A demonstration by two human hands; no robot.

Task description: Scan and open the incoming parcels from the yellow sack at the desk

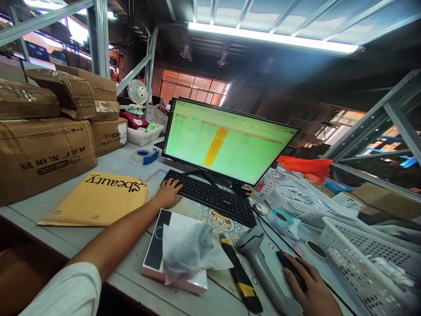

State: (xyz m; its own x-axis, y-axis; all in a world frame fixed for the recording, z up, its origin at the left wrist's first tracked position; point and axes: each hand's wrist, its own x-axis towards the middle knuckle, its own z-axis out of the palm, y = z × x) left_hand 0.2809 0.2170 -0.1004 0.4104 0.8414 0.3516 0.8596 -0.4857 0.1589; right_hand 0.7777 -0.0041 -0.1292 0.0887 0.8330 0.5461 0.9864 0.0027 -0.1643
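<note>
At 5 o'clock, nearest, the right hand [312, 287] is curled round a black mouse [296, 273], grasping it. Just inside it lies a grey handheld scanner [265, 267], and towards 6 o'clock a black-and-yellow utility knife [241, 278], apart from both hands. At 7 o'clock sits a flat pink-sided box [154, 256] with crumpled translucent wrapping [190, 248] on top. A white perforated basket [342, 245] stands at 4 o'clock. Beyond the box, towards 8 o'clock, the left hand [169, 193] rests with spread fingers on the left end of the black keyboard [210, 195], gripping nothing. Farther out at 8 o'clock lies a yellow envelope [101, 202] lettered "Sbeauty". Behind the keyboard, at the dial's centre, a tilted monitor [226, 138] shows a table with one orange column. A blue tape dispenser [149, 157] lies at 9 o'clock, with stacked cartons [42, 149] outward of it. A small fan [137, 92] stands past them, towards 10 o'clock; a long ceiling light [272, 37] glows at 1 o'clock.
</note>
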